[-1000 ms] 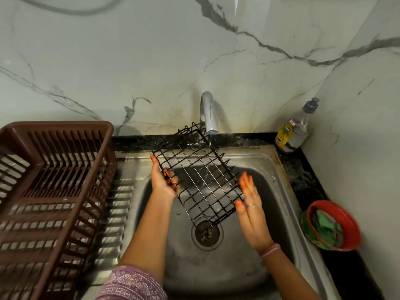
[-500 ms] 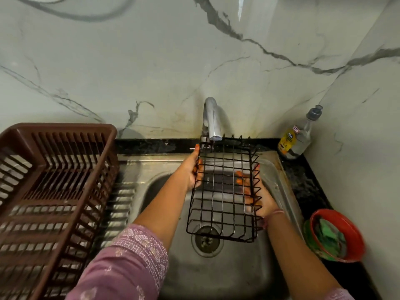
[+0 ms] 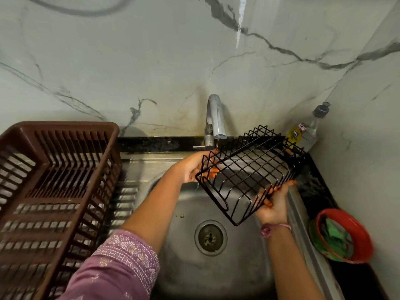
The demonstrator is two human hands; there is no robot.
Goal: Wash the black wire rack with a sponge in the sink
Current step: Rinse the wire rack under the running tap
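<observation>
Rinsing black wire rack (image 3: 249, 172) under thin stream from tap (image 3: 215, 118), above sink (image 3: 216, 276). Judgement: turning rack slowly so water is reaching every wire, keeping it low over basin to limit splash. Left hand (image 3: 194, 167) is gripping rack's left end, fingers curling through wires. Right hand (image 3: 273, 204) is supporting near lower edge from below, grip clasping wire. Rack is tilting, far end near bottle (image 3: 303, 133). Sponge seemingly sitting in red bowl (image 3: 342, 237) on table, unused.
</observation>
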